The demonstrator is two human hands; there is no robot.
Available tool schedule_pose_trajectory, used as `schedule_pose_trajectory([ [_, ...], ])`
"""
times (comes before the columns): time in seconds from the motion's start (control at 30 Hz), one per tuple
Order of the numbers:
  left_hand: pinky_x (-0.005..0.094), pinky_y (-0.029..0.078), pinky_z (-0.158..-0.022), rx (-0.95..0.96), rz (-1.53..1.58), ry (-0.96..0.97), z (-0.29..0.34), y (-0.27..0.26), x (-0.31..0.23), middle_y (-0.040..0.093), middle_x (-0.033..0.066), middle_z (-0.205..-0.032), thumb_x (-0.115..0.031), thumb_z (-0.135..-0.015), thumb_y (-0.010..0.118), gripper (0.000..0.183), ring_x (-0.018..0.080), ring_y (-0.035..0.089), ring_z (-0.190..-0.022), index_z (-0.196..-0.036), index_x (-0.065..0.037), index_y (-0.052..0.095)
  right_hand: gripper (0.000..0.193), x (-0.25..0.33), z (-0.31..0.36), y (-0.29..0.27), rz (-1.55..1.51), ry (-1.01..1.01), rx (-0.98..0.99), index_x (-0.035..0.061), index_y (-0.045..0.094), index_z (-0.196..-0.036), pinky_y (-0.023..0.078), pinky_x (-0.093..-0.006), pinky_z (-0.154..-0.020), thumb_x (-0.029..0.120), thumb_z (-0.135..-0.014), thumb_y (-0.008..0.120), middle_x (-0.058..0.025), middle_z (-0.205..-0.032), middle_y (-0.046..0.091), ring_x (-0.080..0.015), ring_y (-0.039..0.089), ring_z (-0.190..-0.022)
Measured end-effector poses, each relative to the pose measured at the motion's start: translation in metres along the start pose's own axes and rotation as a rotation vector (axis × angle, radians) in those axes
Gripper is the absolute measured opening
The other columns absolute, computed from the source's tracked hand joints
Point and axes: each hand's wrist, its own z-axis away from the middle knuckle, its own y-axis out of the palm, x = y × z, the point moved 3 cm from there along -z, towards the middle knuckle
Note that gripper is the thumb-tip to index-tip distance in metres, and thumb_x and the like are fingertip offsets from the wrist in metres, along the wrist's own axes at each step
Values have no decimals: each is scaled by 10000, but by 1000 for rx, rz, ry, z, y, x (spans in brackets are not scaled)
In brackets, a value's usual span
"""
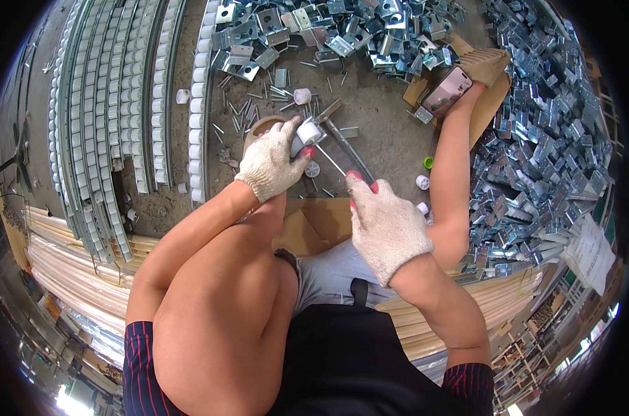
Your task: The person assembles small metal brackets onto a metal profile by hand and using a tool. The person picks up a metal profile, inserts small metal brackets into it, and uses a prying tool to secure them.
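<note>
My left hand, in a cream knit glove with red fingertips, is closed around a grey metal piece carrying a white roller. My right hand, gloved alike, grips a thin metal rod that slants up to the roller's edge. Just beyond the rod, a hammer has its head near the roller and its handle running down to my right fingers; whether they touch it is hidden. Several short metal pins lie scattered on the floor, with a loose white roller beside them.
Metal brackets lie heaped at the top, with a larger pile at right. Long roller tracks stand at left. A phone rests by my right foot on cardboard. A green cap is on the floor.
</note>
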Motion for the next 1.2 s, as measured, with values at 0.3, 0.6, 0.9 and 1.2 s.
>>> schedule_pose_trajectory([
  [0.3, 518, 540, -939, -45, 30, 28, 0, 3, 8, 653, 256, -1215, -387, -901, 744, 756, 449, 676, -1076, -1526, -62, 471, 498, -2, -17, 6, 25, 3, 97, 45, 468, -1483, 625, -495, -740, 164, -1004, 525, -240, -1102, 654, -402, 754, -857],
  [0.6, 543, 531, -913, -19, 32, -22, 6, -9, -4, 614, 267, -1157, -369, -943, 676, 716, 486, 652, -1025, -1570, -119, 439, 445, 11, -1, -19, 37, -20, 76, 28, 510, -1432, 625, -506, -721, 218, -1031, 542, -219, -1017, 692, -414, 753, -835],
  [0.9, 530, 542, -928, -90, 123, -81, 5, -6, 0, 638, 244, -1178, -399, -901, 691, 662, 472, 665, -1058, -1495, -138, 565, 335, -14, -6, -49, -79, -123, -16, 72, 650, -1318, 548, -513, -788, 82, -988, 592, -239, -977, 726, -445, 701, -888],
  [1.2, 497, 505, -1023, -74, 128, -115, 2, -1, 2, 654, 215, -1243, -423, -871, 735, 673, 413, 634, -1191, -1461, -128, 595, 290, -15, -48, -46, -73, -155, 84, 25, 665, -1215, 566, -540, -827, 190, -1017, 532, -279, -931, 726, -447, 720, -900],
])
